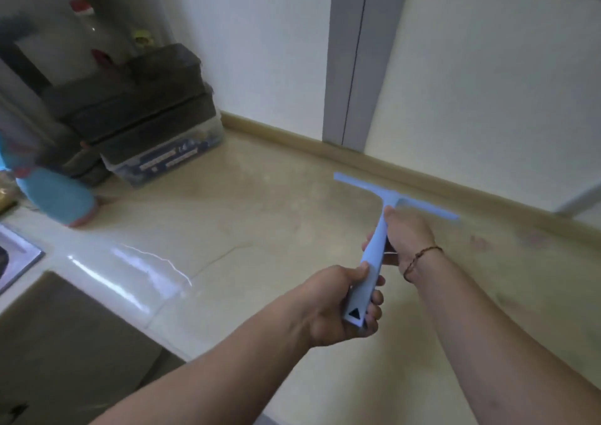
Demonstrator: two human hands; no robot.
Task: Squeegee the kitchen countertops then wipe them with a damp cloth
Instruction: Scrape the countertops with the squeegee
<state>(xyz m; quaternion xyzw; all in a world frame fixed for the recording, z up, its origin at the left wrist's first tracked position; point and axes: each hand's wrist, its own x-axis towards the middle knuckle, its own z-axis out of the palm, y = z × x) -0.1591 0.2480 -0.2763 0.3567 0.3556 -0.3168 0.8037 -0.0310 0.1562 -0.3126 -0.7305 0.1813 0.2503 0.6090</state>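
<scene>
Squeegee: both your hands clamp its handle, left hand at the butt, right hand nearer the blade, over the countertop. Press evenly; draw the blade away from the wall.

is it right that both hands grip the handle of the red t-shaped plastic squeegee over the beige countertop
Not quite: the T-shaped plastic squeegee is light blue, not red. The head view shows the left hand and right hand both gripping its handle over the beige countertop.

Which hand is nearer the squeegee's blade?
Right. The right hand grips the squeegee handle just below the blade; the left hand grips the handle's far end.
</scene>
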